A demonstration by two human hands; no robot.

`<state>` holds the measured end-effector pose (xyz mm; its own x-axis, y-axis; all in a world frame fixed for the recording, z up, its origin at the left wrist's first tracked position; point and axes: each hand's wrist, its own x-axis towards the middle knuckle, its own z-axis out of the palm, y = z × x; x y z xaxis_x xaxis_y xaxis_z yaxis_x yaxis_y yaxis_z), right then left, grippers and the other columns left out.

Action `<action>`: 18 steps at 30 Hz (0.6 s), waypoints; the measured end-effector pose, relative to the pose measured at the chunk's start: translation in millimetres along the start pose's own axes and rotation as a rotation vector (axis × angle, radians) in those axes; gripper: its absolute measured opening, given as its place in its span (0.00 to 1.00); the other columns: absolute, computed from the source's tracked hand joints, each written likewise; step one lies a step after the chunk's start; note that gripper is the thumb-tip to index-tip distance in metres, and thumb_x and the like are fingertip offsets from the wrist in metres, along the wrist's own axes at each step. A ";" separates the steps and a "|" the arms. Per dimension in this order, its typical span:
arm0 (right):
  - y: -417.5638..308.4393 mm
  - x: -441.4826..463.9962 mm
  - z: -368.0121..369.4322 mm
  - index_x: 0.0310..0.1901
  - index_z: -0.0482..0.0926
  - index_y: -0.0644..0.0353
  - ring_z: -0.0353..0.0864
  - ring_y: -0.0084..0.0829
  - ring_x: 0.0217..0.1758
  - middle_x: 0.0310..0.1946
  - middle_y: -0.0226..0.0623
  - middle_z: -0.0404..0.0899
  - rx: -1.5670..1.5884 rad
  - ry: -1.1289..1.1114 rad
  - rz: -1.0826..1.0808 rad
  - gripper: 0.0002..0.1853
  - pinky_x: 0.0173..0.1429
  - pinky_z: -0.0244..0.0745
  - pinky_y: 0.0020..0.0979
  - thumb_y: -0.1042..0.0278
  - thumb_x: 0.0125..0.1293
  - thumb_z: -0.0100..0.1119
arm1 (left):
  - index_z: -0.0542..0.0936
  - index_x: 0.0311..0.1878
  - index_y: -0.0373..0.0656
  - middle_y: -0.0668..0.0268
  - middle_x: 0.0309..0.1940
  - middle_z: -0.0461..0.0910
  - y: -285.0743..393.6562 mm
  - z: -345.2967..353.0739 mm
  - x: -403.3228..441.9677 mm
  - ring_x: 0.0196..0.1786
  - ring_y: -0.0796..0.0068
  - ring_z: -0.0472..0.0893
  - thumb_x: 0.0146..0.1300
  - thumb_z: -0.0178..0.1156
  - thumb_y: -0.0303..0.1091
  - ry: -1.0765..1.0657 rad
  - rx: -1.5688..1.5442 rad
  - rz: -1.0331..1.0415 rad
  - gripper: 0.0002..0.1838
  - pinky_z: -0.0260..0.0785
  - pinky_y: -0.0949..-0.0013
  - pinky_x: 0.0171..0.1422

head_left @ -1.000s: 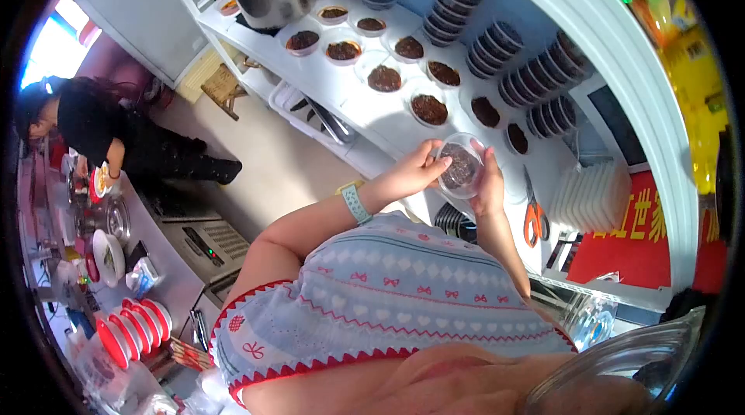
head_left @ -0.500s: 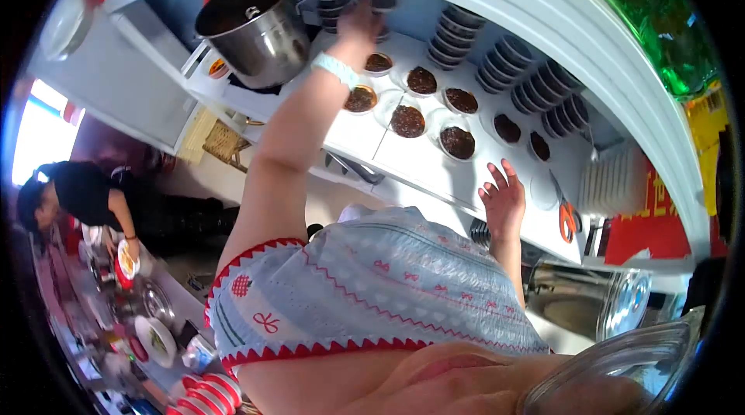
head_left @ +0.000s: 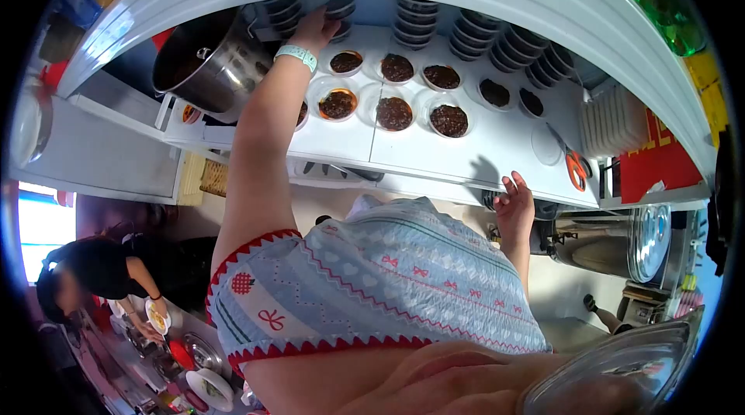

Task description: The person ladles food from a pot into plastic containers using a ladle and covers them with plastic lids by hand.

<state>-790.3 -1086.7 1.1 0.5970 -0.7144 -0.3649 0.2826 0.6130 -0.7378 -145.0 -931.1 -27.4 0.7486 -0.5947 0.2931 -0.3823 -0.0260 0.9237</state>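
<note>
My left hand reaches to the back of the white counter and grips a round tub of dark contents at the top of a short stack. A pale band circles that wrist. In front of it stand round clear tubs of dark brown, oily sauce in two rows, among them a near tub and a tub behind it. My right hand hovers before the counter's front edge, fingers apart and slightly curled, holding nothing.
Several tall stacks of filled tubs line the back. A large steel pot stands left. Orange-handled scissors, a clear lid and stacked white containers lie right. Another person handles a dish at lower left.
The view has shifted, showing more of the left end of the counter. My left hand stays at the same short stack. My right hand has drawn back from the counter's edge.
</note>
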 end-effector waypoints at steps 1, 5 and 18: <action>0.9 -0.8 -1.1 0.59 0.71 0.57 0.68 0.20 0.28 0.44 0.33 0.79 0.001 0.001 -0.003 0.19 0.38 0.76 0.28 0.58 0.73 0.43 | 0.68 0.62 0.39 0.55 0.46 0.76 -4.3 0.2 0.8 0.47 0.60 0.79 0.73 0.51 0.37 -0.022 0.009 0.050 0.19 0.79 0.64 0.56; 3.0 -3.8 1.3 0.58 0.72 0.56 0.67 0.20 0.27 0.44 0.32 0.80 -0.011 0.037 0.013 0.18 0.39 0.75 0.27 0.58 0.73 0.44 | 0.69 0.65 0.42 0.59 0.56 0.75 59.2 -13.0 0.5 0.59 0.57 0.74 0.72 0.52 0.35 0.087 -0.273 0.110 0.20 0.73 0.58 0.63; 14.2 -4.6 6.0 0.57 0.75 0.54 0.65 0.17 0.25 0.41 0.27 0.80 -0.095 0.025 0.103 0.18 0.36 0.70 0.23 0.56 0.72 0.46 | 0.71 0.64 0.41 0.58 0.60 0.74 87.0 -48.7 -13.1 0.63 0.56 0.73 0.70 0.53 0.37 0.449 -0.041 -0.067 0.21 0.70 0.55 0.65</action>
<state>-784.6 -1072.7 -4.3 0.6002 -0.6581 -0.4546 0.1479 0.6499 -0.7455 -161.7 -886.4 61.1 0.9350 -0.1851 0.3024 -0.3104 -0.0154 0.9505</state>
